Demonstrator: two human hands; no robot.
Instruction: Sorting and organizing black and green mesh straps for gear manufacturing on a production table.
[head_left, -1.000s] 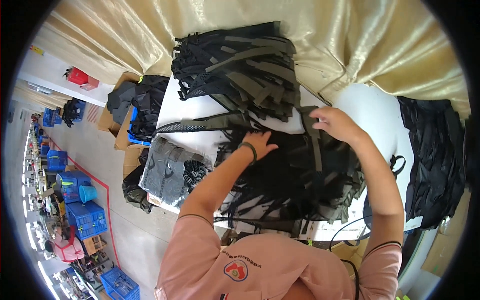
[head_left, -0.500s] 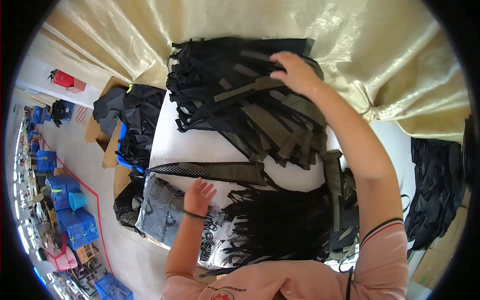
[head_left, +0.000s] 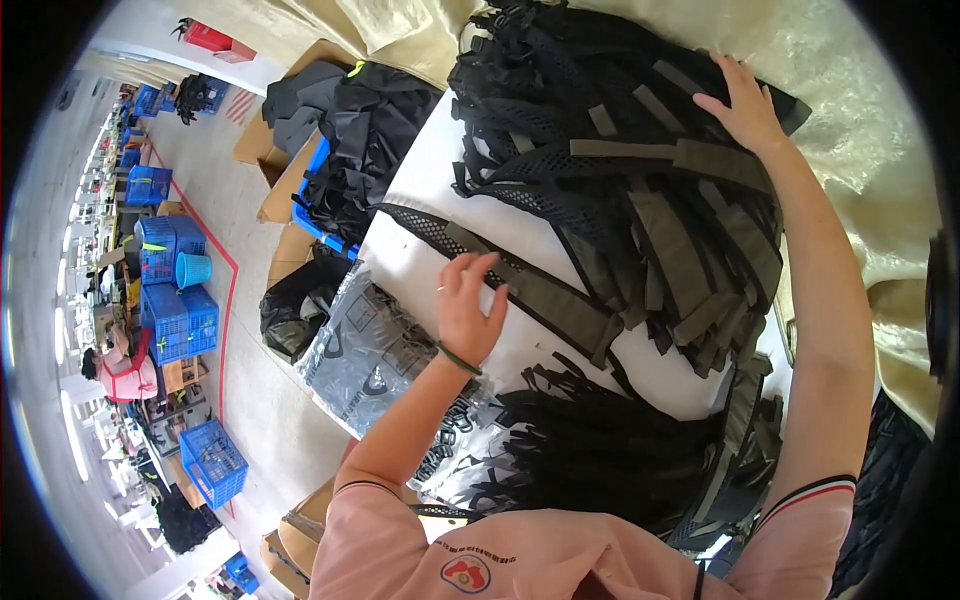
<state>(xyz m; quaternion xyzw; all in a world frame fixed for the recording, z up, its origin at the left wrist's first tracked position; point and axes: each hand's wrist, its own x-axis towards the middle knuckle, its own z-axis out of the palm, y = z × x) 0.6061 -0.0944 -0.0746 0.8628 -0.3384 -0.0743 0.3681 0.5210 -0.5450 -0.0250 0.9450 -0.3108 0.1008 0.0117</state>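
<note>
My right hand (head_left: 748,104) lies flat on top of a tall pile of black mesh pieces with olive straps (head_left: 640,170) at the far side of the white table (head_left: 425,170). My left hand (head_left: 468,305) hovers open, fingers spread, over a single long mesh-and-olive strap piece (head_left: 520,285) laid across the table. A heap of black strap pieces (head_left: 600,460) lies near my body. Clear plastic bags with grey printing (head_left: 375,355) hang over the table's left edge.
Cardboard boxes with black fabric (head_left: 345,130) stand on the floor to the left, beside a black bag (head_left: 295,310). Blue crates (head_left: 178,320) line the aisle further left. A cream curtain (head_left: 860,150) hangs behind the table.
My right hand has slid further right across the top of the pile. My left hand has risen from the plastic bags toward the single strap piece. The view has shifted closer.
</note>
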